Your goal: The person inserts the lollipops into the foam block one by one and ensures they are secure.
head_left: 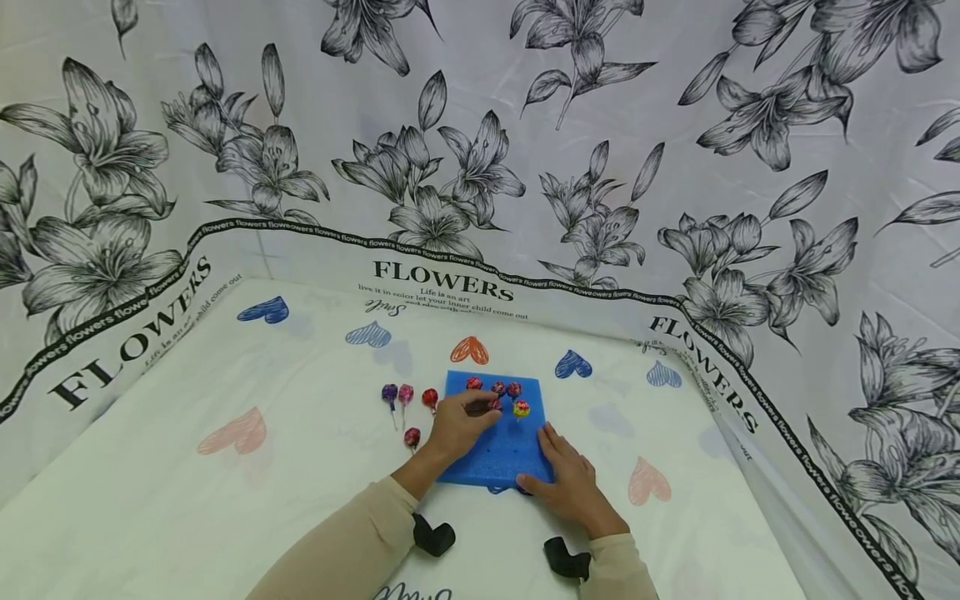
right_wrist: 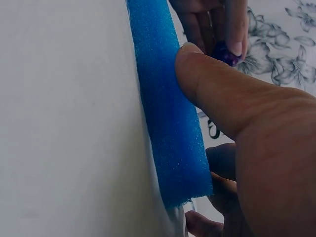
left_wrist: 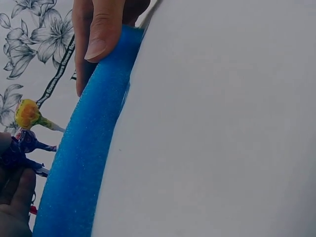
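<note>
A blue foam block (head_left: pixel 495 467) lies flat in front of me, with small holes in its top. My left hand (head_left: pixel 456 429) reaches over it and pinches a dark-wrapped lollipop (right_wrist: pixel 226 53), purple in the right wrist view. Just beside those fingers a yellow-and-red lollipop (head_left: pixel 521 408) stands in the foam. Red-wrapped lollipops (head_left: pixel 513 389) stand along its far part, one of them farther left (head_left: pixel 474 383). At the near right corner my right hand (head_left: pixel 567 477) grips the block, thumb (right_wrist: pixel 197 74) on the front edge and fingers along the right side.
Left of the block several loose lollipops lie on the cloth: a purple one (head_left: pixel 388 392), a pink one (head_left: pixel 406 393) and red ones (head_left: pixel 412 437). The white cloth (head_left: pixel 300 417) has printed hearts. A flower-printed curtain (head_left: pixel 480 183) rises behind and on both sides.
</note>
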Motion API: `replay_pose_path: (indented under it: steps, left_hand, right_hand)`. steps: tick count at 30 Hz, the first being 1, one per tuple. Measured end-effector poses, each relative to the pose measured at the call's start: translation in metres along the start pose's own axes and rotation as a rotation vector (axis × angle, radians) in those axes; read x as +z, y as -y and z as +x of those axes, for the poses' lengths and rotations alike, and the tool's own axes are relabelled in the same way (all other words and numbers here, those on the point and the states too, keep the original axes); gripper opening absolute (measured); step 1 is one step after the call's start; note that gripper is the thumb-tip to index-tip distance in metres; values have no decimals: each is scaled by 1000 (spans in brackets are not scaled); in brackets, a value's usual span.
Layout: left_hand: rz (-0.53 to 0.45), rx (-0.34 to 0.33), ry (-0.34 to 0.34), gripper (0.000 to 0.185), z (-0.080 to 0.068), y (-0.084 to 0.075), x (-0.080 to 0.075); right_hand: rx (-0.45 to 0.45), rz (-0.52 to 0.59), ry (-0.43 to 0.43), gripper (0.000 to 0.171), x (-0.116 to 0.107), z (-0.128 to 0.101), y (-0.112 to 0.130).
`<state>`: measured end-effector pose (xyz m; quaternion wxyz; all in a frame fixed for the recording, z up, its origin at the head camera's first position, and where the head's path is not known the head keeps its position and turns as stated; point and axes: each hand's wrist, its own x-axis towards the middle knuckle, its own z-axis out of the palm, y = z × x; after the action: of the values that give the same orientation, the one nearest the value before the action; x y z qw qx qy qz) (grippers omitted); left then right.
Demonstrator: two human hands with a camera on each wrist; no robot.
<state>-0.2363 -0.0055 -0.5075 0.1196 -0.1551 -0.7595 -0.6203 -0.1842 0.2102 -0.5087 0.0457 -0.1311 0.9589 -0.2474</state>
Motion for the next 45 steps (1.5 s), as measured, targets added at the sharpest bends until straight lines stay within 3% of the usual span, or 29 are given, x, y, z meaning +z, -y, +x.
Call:
replay_pose_path:
  steps: [13, 16, 23, 26, 30, 33, 37, 45]
  left_hand:
    - [46, 16, -2, 26, 6, -19, -13]
    - [39, 69, -44, 24, 9, -27, -23]
    - [-91, 205, -111, 24, 12, -81, -57]
    - [-90, 239, -119, 24, 16, -88, -74]
    - [-57, 243, -161, 25, 24, -71, -97]
    - [-33, 204, -202, 26, 25, -50, -114]
    - [-34, 135, -238, 26, 18, -34, -134]
    - [28, 28, -257, 26, 6, -12, -148]
  right_hand:
    - [6, -2, 3, 90, 0, 0, 1]
    - [3, -4, 7, 90, 0, 0, 1]
    - [23, 3, 13, 92, -1, 0, 0]
    - [26, 4, 13, 93, 2, 1, -2]
    - [21, 8, 11, 92, 4, 0, -2]
    - [26, 5, 19, 92, 5, 0, -2]
    - [28, 3, 21, 93, 4, 0, -1]
    - [29, 16, 19, 93, 5, 1, 0]
